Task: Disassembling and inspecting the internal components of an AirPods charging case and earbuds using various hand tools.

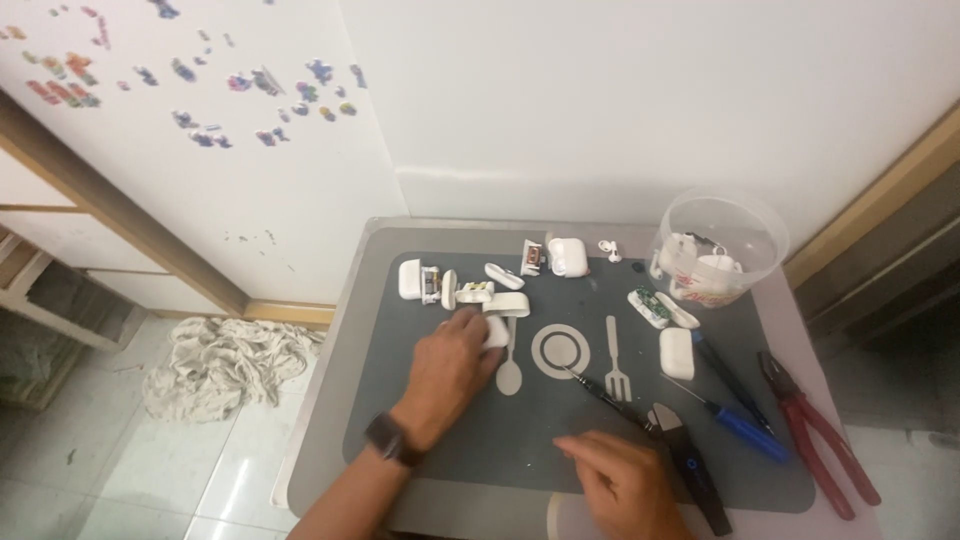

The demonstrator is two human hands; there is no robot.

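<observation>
Mid-disassembly at a guess: left hand (pixel 455 365) closed over a small white plastic earbud-case shell (pixel 496 331) on the grey place mat (pixel 420 330), right hand (pixel 625 480) loosely curled, holding nothing, beside the slim black screwdriver (pixel 608 398); next, probably steadying and prying.

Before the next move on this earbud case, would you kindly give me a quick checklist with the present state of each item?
1. Left hand on the white case part: ok, fingers cover it at the mat's upper left.
2. Grip firmness on that part: cannot tell, fingers hide it.
3. Right hand free: ok, it rests on the mat holding nothing.
4. Thin black screwdriver near the right hand: ok, it lies just above the fingers.
5. Red pliers out of the way: ok, at the right edge.
6. Loose parts contained: not ok, scattered above the left hand.
</observation>
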